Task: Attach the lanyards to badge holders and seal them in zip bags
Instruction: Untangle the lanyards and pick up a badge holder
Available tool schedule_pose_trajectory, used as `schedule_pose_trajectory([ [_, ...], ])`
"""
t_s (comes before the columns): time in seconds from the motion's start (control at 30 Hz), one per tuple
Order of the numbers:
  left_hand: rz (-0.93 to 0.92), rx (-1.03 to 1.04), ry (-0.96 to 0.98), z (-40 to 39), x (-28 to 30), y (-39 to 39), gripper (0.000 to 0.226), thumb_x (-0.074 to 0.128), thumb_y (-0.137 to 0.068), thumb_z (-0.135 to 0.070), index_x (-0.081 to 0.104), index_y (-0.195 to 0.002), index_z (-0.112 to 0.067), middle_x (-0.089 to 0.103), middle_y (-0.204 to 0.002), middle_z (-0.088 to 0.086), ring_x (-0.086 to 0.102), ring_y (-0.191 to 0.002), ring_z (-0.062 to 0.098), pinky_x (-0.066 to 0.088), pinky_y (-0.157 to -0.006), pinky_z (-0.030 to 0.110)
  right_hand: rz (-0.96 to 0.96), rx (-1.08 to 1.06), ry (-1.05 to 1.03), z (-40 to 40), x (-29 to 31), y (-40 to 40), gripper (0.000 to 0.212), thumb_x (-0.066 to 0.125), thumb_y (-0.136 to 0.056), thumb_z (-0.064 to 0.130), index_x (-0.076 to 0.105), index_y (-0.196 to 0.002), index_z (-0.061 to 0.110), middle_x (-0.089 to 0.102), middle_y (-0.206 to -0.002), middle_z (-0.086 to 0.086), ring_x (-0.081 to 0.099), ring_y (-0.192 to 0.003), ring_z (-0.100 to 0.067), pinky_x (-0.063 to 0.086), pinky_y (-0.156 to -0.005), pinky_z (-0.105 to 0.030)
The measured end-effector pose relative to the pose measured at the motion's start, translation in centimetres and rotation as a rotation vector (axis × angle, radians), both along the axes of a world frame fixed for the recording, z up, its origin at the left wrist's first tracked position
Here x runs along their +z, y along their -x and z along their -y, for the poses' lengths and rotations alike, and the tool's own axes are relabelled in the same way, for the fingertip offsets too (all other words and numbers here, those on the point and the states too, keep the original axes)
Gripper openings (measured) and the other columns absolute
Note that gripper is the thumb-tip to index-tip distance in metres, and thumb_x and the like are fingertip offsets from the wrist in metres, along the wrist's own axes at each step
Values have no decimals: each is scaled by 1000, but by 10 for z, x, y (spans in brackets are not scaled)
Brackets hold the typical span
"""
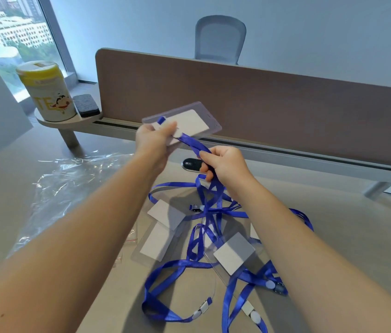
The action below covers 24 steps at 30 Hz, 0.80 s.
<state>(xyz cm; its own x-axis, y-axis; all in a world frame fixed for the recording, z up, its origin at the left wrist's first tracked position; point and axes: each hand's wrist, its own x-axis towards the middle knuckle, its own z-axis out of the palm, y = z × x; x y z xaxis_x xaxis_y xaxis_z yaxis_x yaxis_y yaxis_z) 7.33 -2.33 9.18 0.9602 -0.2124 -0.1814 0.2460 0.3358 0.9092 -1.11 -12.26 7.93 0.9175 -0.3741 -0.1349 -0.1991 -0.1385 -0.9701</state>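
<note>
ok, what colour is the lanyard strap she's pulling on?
Blue. The strap runs from the badge holder to the right hand; head view shows it.

a pale grey counter (348,227) runs up to a brown divider panel (261,99). behind it the back of a white office chair (220,39) stands against a plain light wall (321,32). a window (9,37) at left shows daylit buildings.

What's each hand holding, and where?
Left hand grips the badge holder at its clip end; right hand grips the blue lanyard strap just below.
</note>
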Motion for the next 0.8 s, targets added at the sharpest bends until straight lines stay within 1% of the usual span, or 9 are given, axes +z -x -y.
schedule_pose_trajectory([
  [0.13,-107,-20,59,-16,6,-11,8,53,-90,-8,50,-83,-6,58,-78,5,64,-54,9,55,-48,19,5,106,-203,11,-9,5,29,42,-96,14,59,-73,12,41,-42,7,33,-34,-3,35,-45,-17],
  [0.27,-181,-207,16,-30,6,-13,10,51,-91,-16,51,-86,-8,61,-84,8,67,-47,8,54,-46,17,-85,285,-401,24,-21,8,30,40,-95,26,60,-79,9,34,-37,10,28,-36,-3,32,-48,-20],
  [0.37,-157,-396,-74,-37,2,-13,9,50,-90,-13,53,-83,-8,65,-76,8,67,-48,9,54,-45,18,-166,352,-509,29,-30,6,35,36,-94,30,57,-76,10,33,-35,11,28,-32,-1,35,-44,-16],
  [0.4,-143,-500,-110,-41,0,-14,8,60,-81,-13,55,-83,-8,68,-72,8,68,-49,10,55,-45,19,-199,376,-525,30,-32,5,34,36,-95,29,56,-75,11,33,-35,11,28,-32,-1,37,-43,-16],
  [0.47,-114,-765,-162,-50,-6,-22,51,87,-45,-21,60,-86,-9,71,-73,8,71,-58,15,56,-45,22,-280,431,-493,34,-38,3,33,36,-96,21,55,-70,13,33,-35,11,29,-32,-2,40,-44,-16],
  [0.5,-112,-878,-207,-54,-11,-27,68,93,-29,-25,62,-87,-10,72,-75,7,72,-62,17,56,-44,23,-321,447,-447,37,-41,2,36,37,-96,18,57,-66,14,33,-35,11,29,-32,-2,40,-44,-16],
  [0.57,-118,-1045,-340,-59,-20,-35,70,94,-19,-30,66,-83,-17,71,-76,4,72,-67,17,56,-44,24,-387,452,-300,42,-44,-1,39,44,-94,16,59,-58,16,33,-38,10,29,-33,-2,38,-43,-16],
  [0.63,-116,-1139,-493,-59,-23,-37,59,93,-23,-30,65,-73,-19,71,-75,2,71,-69,17,57,-47,23,-424,447,-141,46,-45,-5,38,52,-90,17,57,-53,14,33,-40,7,27,-35,-5,34,-42,-16],
  [0.8,-51,-1192,-920,-44,-28,-36,25,71,-68,-11,48,-76,-16,71,-76,-1,67,-90,23,54,-75,33,-429,359,29,42,-44,-21,42,60,-86,16,39,-49,14,30,-42,4,24,-41,-10,30,-41,-20],
])
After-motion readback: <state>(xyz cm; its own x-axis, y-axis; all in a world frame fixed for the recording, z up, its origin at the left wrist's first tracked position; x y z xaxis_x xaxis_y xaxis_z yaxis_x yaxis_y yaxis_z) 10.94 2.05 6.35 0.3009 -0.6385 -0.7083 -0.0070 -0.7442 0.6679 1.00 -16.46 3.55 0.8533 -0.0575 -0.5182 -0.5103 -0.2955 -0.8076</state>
